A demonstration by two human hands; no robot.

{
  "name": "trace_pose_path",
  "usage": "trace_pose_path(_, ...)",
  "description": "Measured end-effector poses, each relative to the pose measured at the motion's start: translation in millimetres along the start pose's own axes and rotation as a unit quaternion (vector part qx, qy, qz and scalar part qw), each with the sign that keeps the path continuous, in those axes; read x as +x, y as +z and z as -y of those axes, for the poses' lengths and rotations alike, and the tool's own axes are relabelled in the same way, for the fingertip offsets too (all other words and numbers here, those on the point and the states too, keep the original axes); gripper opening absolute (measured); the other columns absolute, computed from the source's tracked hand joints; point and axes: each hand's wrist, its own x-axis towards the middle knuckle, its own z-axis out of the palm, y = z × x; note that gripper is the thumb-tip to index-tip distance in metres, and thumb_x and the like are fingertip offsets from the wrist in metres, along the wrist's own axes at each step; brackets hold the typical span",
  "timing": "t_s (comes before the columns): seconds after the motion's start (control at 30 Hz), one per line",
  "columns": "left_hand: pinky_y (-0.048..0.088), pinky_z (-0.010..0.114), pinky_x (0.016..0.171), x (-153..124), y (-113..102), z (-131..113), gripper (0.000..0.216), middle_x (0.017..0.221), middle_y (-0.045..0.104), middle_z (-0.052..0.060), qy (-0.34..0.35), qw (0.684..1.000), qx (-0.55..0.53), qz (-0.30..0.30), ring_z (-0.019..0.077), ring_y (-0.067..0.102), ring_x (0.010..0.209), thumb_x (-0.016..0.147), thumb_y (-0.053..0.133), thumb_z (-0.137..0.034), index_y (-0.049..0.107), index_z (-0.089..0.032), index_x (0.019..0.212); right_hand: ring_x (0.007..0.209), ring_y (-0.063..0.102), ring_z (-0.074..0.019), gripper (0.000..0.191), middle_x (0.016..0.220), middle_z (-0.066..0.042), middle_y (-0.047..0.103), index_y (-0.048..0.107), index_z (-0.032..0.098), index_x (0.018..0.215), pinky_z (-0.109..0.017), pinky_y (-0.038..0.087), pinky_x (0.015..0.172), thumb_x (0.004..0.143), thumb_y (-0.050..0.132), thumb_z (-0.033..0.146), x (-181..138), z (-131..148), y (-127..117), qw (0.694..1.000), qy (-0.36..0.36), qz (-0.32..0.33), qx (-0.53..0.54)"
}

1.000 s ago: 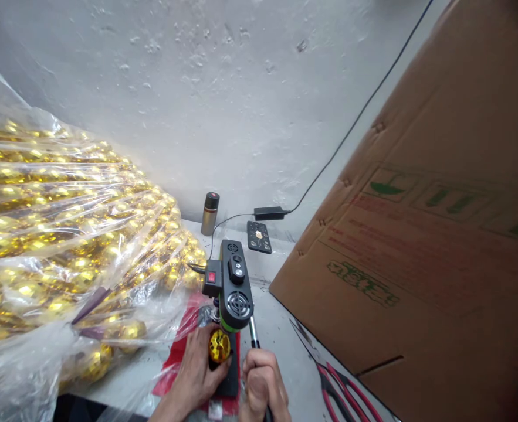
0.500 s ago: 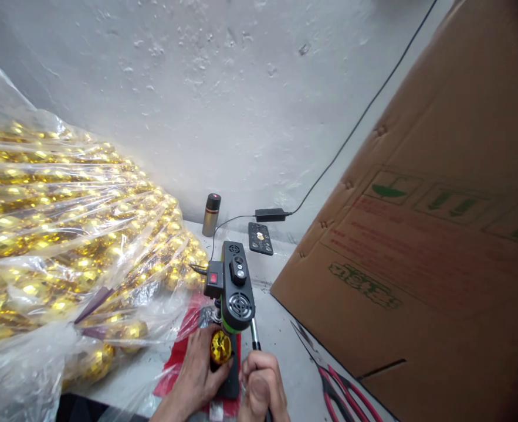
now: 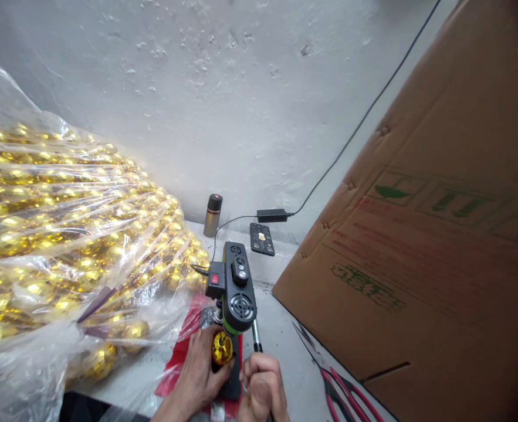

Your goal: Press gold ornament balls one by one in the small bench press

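A shiny gold faceted ball sits between the thumb and fingers of my left hand, just under the head of a small black bench drill press. My right hand is wrapped round the grip of the press's metal lever, to the right of the ball. The ball rests over the black base of the press, which stands on a red sheet. Whether a bit touches the ball is hidden by the press head.
Left stands a big clear plastic bag full of gold balls. A cardboard box leans in from the right, with red-handled scissors beside it. Behind are a bottle, a dark phone-like slab and a power adapter with its cable.
Both hands keep their grips on the ball and the lever. The whole view has shifted very slightly; nothing else has visibly moved.
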Motion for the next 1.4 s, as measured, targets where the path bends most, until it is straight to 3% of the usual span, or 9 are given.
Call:
trace_pose_path(0.23,0.058,0.055,0.092,0,0,-2,0.045,0.114,0.074,0.016,-0.002,1.0,0.011,-0.002,0.037,0.069,0.104,0.083,0.07,-0.036,0.068,-0.02,0.125,0.064,0.042,-0.0097,0.045,0.073,0.005,0.045,0.039,0.022,0.069,-0.025,0.034,0.058,0.112,0.045,0.033,-2,-9,4,1.0,-0.016,-0.02,0.004)
trace_pose_path(0.4,0.058,0.053,0.091,0,0,-2,0.045,0.112,0.074,0.015,0.005,1.0,0.014,-0.005,0.0351,0.068,0.102,0.085,0.07,-0.039,0.067,-0.02,0.126,0.056,0.044,-0.0086,0.042,0.07,0.004,0.046,0.041,0.023,0.069,-0.023,0.035,0.049,0.109,0.047,0.031,-1,-27,-1,0.996,-0.092,-0.018,0.0)
trace_pose_path(0.67,0.058,0.054,0.094,1,-1,-4,0.044,0.116,0.074,0.016,-0.003,1.0,0.012,0.004,0.0367,0.069,0.106,0.084,0.07,-0.035,0.067,-0.02,0.125,0.056,0.044,-0.0103,0.04,0.068,0.004,0.046,0.041,0.023,0.069,-0.023,0.036,0.05,0.108,0.047,0.03,-5,-39,-2,0.994,-0.102,-0.023,0.009)
trace_pose_path(0.73,0.057,0.055,0.096,2,-2,-5,0.045,0.118,0.074,0.016,-0.002,1.0,0.01,0.004,0.0371,0.068,0.108,0.084,0.07,-0.035,0.067,-0.02,0.127,0.057,0.045,-0.0106,0.042,0.068,0.004,0.047,0.04,0.023,0.068,-0.024,0.039,0.054,0.109,0.046,0.03,-12,-42,-2,0.994,-0.105,-0.027,-0.005)
trace_pose_path(0.87,0.056,0.056,0.098,2,-1,-4,0.05,0.122,0.073,0.018,-0.004,1.0,0.004,0.012,0.0381,0.068,0.111,0.085,0.071,-0.038,0.065,-0.019,0.131,0.062,0.048,-0.0116,0.042,0.072,0.005,0.051,0.041,0.023,0.07,-0.032,0.048,0.084,0.111,0.04,0.029,-25,-53,-3,0.994,-0.085,-0.044,-0.053)
trace_pose_path(1.03,0.056,0.058,0.099,1,1,-2,0.05,0.122,0.073,0.019,-0.004,1.0,0.005,0.004,0.0393,0.068,0.112,0.086,0.07,-0.043,0.065,-0.018,0.129,0.06,0.054,-0.0117,0.04,0.072,0.004,0.057,0.051,0.023,0.071,-0.031,0.049,0.076,0.11,0.045,0.031,-21,-65,-13,0.987,-0.156,0.035,-0.033)
trace_pose_path(1.17,0.056,0.059,0.1,5,-2,-8,0.049,0.122,0.074,0.018,-0.013,1.0,-0.003,0.006,0.0389,0.068,0.113,0.084,0.07,-0.039,0.065,-0.019,0.128,0.06,0.052,-0.0109,0.039,0.074,0.003,0.057,0.05,0.022,0.072,-0.026,0.041,0.059,0.11,0.044,0.026,1,-38,-20,0.991,-0.114,0.063,-0.041)
trace_pose_path(1.27,0.057,0.057,0.102,2,-6,-7,0.053,0.125,0.074,0.017,-0.02,1.0,-0.017,0.014,0.0383,0.069,0.116,0.08,0.073,-0.032,0.065,-0.02,0.131,0.056,0.044,-0.0121,0.034,0.071,0.002,0.052,0.055,0.023,0.078,-0.028,0.032,0.053,0.11,0.049,0.032,28,-2,-20,0.996,0.004,0.087,-0.037)
trace_pose_path(1.4,0.058,0.055,0.105,-27,-7,22,0.06,0.13,0.074,0.017,0.022,0.999,-0.015,0.032,0.0386,0.07,0.12,0.076,0.081,-0.034,0.066,-0.023,0.133,0.056,0.038,-0.0125,0.039,0.069,0.003,0.051,0.057,0.023,0.077,-0.03,0.028,0.054,0.109,0.051,0.044,51,29,-13,0.993,0.032,0.106,-0.038)
